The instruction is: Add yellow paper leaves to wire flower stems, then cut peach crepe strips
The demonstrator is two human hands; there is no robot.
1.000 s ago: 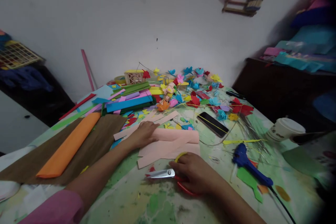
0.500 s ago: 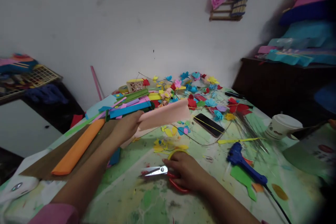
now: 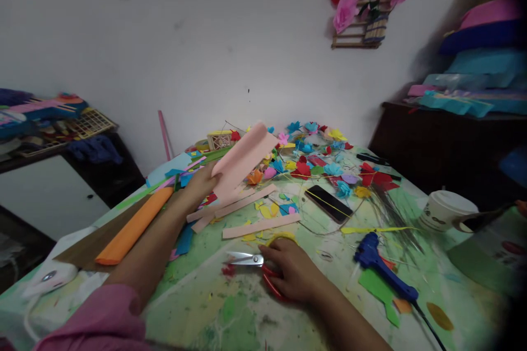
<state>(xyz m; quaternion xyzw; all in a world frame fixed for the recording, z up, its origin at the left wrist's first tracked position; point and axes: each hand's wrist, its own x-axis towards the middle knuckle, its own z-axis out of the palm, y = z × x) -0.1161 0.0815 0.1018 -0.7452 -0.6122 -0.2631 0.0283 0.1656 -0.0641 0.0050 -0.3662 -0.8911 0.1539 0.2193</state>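
Note:
My left hand [image 3: 208, 178] is closed around the lower left end of a pale pink sheet of paper [image 3: 246, 158], partly rolled, which slants up over the far side of the table. Several pale pink paper strips [image 3: 261, 226] lie on the tabletop below it. Nearer to me, my right hand [image 3: 292, 271] grips red-handled scissors [image 3: 247, 259], their blades pointing left and slightly parted. Yellow paper scraps [image 3: 267, 209] lie beyond the scissors. An orange paper roll [image 3: 134, 227] rests on brown paper left of my left forearm.
A phone [image 3: 328, 204], a blue glue gun [image 3: 385, 267] with its cord, thin wires [image 3: 393, 219] and a lidded paper cup [image 3: 447, 209] occupy the right side. Colourful paper flowers [image 3: 302, 167] crowd the back. A white device [image 3: 51, 277] with a cable stands at the left edge.
My left hand has tilted the pink sheet from nearly level to steeply upward. Pale pink strips now show on the table beneath it. The right hand still holds the scissors in about the same place.

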